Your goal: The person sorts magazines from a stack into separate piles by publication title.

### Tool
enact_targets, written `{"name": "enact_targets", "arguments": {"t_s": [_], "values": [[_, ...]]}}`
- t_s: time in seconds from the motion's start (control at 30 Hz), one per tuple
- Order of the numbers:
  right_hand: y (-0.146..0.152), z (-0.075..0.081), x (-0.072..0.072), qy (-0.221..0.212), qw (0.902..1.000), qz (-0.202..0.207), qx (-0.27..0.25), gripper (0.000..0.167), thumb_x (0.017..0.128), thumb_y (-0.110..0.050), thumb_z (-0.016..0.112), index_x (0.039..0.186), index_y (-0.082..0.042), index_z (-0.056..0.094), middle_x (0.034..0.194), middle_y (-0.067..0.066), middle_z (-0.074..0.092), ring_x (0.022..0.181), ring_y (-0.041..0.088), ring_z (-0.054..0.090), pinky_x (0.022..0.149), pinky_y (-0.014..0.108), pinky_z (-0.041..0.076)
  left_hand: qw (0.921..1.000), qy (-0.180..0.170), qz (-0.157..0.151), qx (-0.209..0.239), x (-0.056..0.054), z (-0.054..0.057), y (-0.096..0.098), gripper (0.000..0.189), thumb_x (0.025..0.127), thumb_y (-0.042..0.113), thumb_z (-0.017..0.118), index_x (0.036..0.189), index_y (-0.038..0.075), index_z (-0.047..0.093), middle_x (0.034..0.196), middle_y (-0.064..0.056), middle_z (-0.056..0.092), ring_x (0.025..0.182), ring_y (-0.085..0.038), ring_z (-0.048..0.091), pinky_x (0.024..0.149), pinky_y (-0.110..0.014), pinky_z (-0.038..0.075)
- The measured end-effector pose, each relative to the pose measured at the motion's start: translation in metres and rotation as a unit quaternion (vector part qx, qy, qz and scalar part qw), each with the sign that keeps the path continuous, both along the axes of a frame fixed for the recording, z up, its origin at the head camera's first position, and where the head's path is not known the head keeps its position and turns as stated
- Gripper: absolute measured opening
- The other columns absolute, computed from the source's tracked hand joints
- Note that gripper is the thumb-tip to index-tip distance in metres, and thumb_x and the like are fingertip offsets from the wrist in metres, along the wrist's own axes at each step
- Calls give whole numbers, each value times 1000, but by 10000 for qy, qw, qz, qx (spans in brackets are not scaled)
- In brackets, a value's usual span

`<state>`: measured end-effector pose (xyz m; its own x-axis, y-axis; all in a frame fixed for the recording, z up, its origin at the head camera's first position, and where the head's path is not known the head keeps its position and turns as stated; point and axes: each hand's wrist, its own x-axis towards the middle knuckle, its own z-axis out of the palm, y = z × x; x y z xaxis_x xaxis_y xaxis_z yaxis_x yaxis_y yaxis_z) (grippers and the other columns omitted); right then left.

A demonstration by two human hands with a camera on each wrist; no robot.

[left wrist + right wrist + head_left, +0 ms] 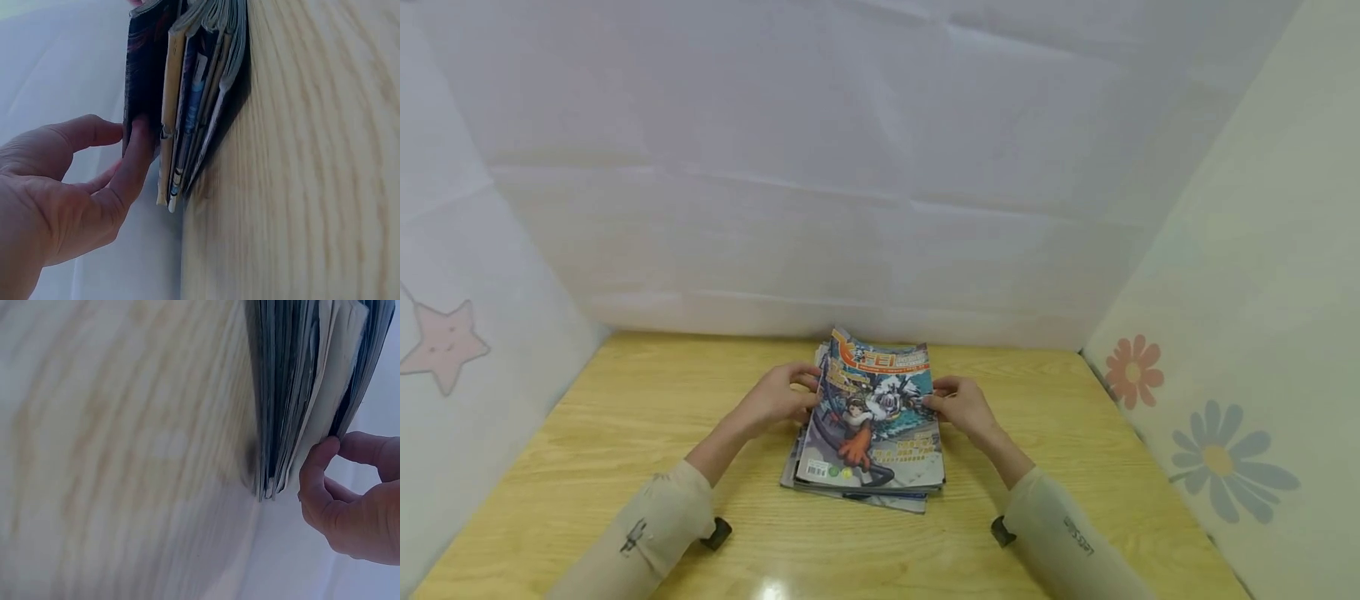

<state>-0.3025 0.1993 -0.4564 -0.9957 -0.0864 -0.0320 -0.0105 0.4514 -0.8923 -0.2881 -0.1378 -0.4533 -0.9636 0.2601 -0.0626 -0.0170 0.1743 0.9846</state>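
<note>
A stack of magazines (187, 100) lies on the wooden table, its edges uneven. On top is a magazine (872, 417) with a colourful comic cover and orange title lettering. My left hand (786, 396) pinches this top magazine at its left side, thumb on one face and fingers beneath. On the opposite side my right hand (962, 407) pinches its right edge between thumb and fingers. Both wrist views show the top magazine lifted slightly apart from those below. Under it, the lower magazines (281, 394) show page edges; their covers are mostly hidden.
The wooden table (647, 400) extends around the stack. A white cloth wall (820, 250) stands right behind it, with side walls bearing a pink star (443, 343) on the left and flowers (1217, 458) on the right. Dark bands (717, 533) sit at the wrists.
</note>
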Motion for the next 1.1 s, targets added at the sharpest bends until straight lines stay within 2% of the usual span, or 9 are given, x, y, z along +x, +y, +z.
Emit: {"name": "enact_targets", "arguments": {"t_s": [0.17, 0.37, 0.53, 0.63, 0.87, 0.93, 1.1], "values": [[-1, 0, 0, -26, 9998, 106, -136, 41, 92, -6, 76, 129, 9, 63, 105, 16, 61, 83, 24, 65, 77, 46, 59, 9999, -73, 74, 117, 2, 1, -1, 58, 90, -6, 65, 145, -6, 44, 134, -30, 50, 88, -38, 69, 76, -45, 60], [2, -1, -2, -130, 9993, 6, -350, 39, 92, -3, 74, 127, 8, 63, 105, 17, 61, 84, 25, 66, 80, 50, 58, 9992, -148, 191, 330, 0, 1, 1, 57, 89, -7, 64, 144, -5, 46, 135, -29, 50, 92, -39, 68, 78, -47, 59], [5, 3, -1, -151, 9986, -148, -476, 39, 91, -2, 74, 127, 7, 64, 106, 17, 62, 85, 25, 67, 75, 42, 60, 9980, -283, 131, 558, -4, 1, 1, 55, 91, -6, 64, 144, -6, 47, 136, -29, 49, 97, -38, 67, 81, -49, 58], [9, 8, 0, -214, 9979, -201, -575, 40, 91, -2, 74, 129, 6, 63, 108, 17, 61, 87, 25, 66, 74, 39, 60, 9970, -385, 59, 668, -7, 4, 3, 58, 92, -4, 64, 146, -6, 45, 139, -28, 48, 102, -35, 65, 86, -50, 57], [32, 25, -5, -298, 9937, -290, -1038, 43, 94, -6, 73, 135, 3, 60, 120, 20, 58, 98, 28, 65, 82, 42, 58, 9945, -401, -151, 957, -27, 16, 15, 56, 97, 2, 64, 149, -2, 44, 147, -24, 46, 110, -29, 61, 86, -42, 57], [39, 28, -6, -279, 9924, -378, -1137, 45, 95, -6, 73, 136, 2, 60, 124, 21, 58, 102, 29, 65, 83, 41, 58, 9926, -369, -252, 1125, -33, 16, 21, 55, 98, 1, 62, 149, -2, 44, 148, -24, 46, 106, -26, 63, 84, -40, 57], [59, 29, -8, -266, 9894, -554, -1313, 46, 96, -7, 71, 140, 1, 57, 128, 20, 57, 106, 27, 64, 92, 46, 54, 9862, -357, -392, 1570, -45, 10, 42, 55, 96, -3, 62, 148, -4, 44, 145, -23, 49, 101, -23, 66, 88, -45, 56]]}}
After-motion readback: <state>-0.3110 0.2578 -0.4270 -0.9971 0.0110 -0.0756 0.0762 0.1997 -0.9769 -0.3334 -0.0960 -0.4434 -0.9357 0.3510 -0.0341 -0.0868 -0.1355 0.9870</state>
